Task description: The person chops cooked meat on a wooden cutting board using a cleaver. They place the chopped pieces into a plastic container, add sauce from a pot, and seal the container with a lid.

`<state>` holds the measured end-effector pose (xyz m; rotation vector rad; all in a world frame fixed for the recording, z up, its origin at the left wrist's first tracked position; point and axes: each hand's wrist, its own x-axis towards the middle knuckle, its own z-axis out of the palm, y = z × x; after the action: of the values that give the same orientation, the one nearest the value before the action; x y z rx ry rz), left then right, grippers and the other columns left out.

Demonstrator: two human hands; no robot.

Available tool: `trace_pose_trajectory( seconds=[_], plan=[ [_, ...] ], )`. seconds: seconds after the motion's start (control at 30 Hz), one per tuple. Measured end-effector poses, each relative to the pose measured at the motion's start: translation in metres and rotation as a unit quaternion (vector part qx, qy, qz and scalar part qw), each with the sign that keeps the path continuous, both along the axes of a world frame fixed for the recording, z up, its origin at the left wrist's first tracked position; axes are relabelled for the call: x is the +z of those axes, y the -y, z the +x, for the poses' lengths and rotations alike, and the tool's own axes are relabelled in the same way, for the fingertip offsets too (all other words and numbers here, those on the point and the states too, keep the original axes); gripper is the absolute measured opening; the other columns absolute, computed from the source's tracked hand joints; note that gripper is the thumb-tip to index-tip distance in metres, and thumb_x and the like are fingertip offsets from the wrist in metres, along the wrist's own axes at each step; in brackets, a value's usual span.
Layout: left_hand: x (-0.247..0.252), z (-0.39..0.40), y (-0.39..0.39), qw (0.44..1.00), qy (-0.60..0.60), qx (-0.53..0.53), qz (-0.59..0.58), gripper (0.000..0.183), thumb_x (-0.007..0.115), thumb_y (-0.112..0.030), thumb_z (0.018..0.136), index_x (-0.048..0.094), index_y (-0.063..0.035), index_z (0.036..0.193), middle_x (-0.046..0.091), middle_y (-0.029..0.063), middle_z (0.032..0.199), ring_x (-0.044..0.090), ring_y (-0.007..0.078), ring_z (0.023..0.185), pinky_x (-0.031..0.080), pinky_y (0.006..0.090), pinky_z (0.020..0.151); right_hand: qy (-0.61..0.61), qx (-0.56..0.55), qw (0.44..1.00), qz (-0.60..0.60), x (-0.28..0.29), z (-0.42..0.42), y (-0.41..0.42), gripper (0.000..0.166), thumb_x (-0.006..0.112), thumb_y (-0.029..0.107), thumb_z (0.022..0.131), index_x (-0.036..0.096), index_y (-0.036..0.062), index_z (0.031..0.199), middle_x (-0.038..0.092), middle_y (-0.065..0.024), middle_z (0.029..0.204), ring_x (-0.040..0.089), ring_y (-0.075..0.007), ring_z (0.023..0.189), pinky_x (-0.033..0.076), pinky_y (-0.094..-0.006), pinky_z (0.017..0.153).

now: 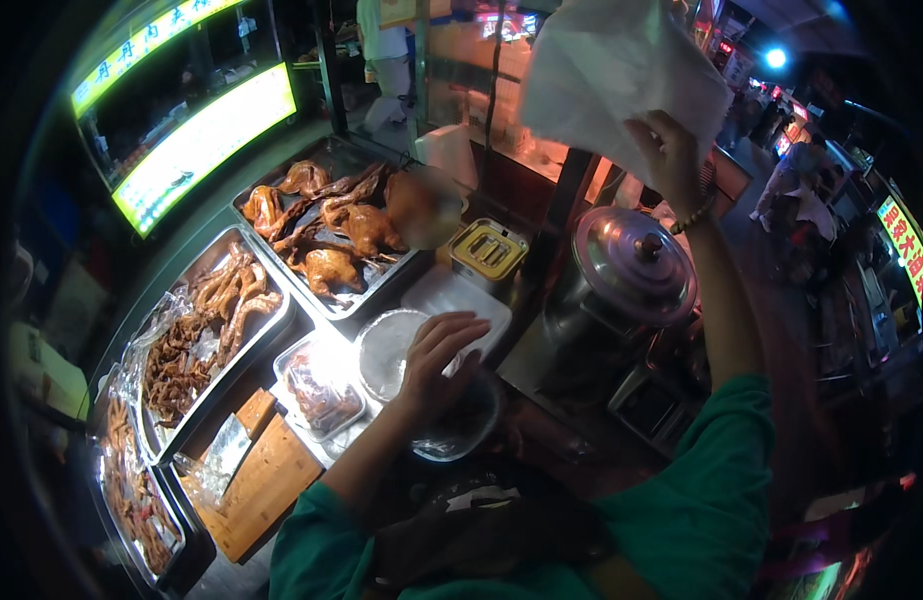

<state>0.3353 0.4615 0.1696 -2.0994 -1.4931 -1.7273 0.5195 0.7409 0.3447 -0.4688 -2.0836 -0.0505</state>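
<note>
My right hand (667, 154) is raised at the upper right, thumb and fingers pinched on a pale, translucent plastic bag (619, 82) that spreads above it. A beaded bracelet sits on that wrist. My left hand (442, 360) hovers or rests over round containers near the middle, fingers extended and apart; nothing shows in it, and whether it touches them I cannot tell. Beneath and beside it are a round foil-like container (386, 352) and a clear plastic tub (461, 427). A small tray of plastic-covered meat (319, 394) lies to its left.
Roast poultry (364, 225) fills a metal tray at upper left, above a tray of braised meat pieces (198, 345). A wooden cutting board (266, 480) carries a cleaver-like blade (228, 457). A yellow-lidded metal container (489, 250) and a large lidded pot (634, 266) stand ahead. People are farther off.
</note>
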Motion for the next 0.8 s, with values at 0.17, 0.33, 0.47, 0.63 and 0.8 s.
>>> trace_pose_trajectory(
  seconds=[0.17,0.33,0.47,0.63,0.8],
  plan=[
    [0.046,0.024,-0.07,0.956,0.259,-0.135,0.015,0.04,0.059,-0.004,0.078,0.048,-0.0003,0.116,0.055,0.0124,0.112,0.054,0.0224,0.102,0.042,0.0306,0.087,0.059,0.031,0.97,0.235,-0.013,-0.022,0.041,0.007,0.06,0.01,0.072,0.057,0.0044,0.075,0.054,-0.0098,0.076,0.054,-0.0299,0.07,0.045,-0.037,0.06],
    [0.071,0.031,-0.109,0.796,0.542,-0.269,-0.028,0.042,0.055,-0.015,0.086,0.042,0.0026,0.121,0.054,0.0132,0.112,0.054,0.0206,0.102,0.044,0.0305,0.085,0.219,0.155,0.945,0.186,-0.071,-0.048,0.107,0.015,0.06,0.016,0.065,0.058,0.0053,0.075,0.055,-0.0079,0.077,0.056,-0.0254,0.076,0.045,-0.0373,0.068],
    [0.033,0.007,-0.102,0.8,0.587,-0.125,-0.011,0.034,0.054,-0.021,0.087,0.05,0.0016,0.112,0.06,0.0115,0.094,0.06,0.0176,0.082,0.048,0.0277,0.07,0.227,0.277,0.932,0.063,-0.083,-0.055,0.106,0.028,0.067,0.026,0.071,0.056,0.0043,0.085,0.057,-0.0109,0.088,0.055,-0.0267,0.087,0.044,-0.0369,0.075],
    [-0.006,-0.03,-0.052,0.881,0.463,0.03,0.091,0.03,0.051,-0.018,0.09,0.051,-0.0016,0.115,0.061,0.011,0.102,0.064,0.0209,0.079,0.048,0.023,0.059,0.02,0.206,0.967,0.149,-0.051,-0.087,0.081,0.057,0.069,0.036,0.07,0.046,0.0023,0.11,0.05,-0.0153,0.104,0.049,-0.0313,0.099,0.04,-0.04,0.084],
    [-0.024,-0.037,0.014,0.906,0.372,0.18,0.094,0.035,0.047,-0.006,0.087,0.048,-0.0026,0.121,0.06,0.0107,0.107,0.065,0.021,0.079,0.046,0.0184,0.052,0.029,0.263,0.955,0.138,-0.058,-0.14,0.109,0.072,0.074,0.047,0.062,0.045,0.003,0.111,0.052,-0.0153,0.105,0.051,-0.03,0.096,0.041,-0.039,0.083]
  ],
)
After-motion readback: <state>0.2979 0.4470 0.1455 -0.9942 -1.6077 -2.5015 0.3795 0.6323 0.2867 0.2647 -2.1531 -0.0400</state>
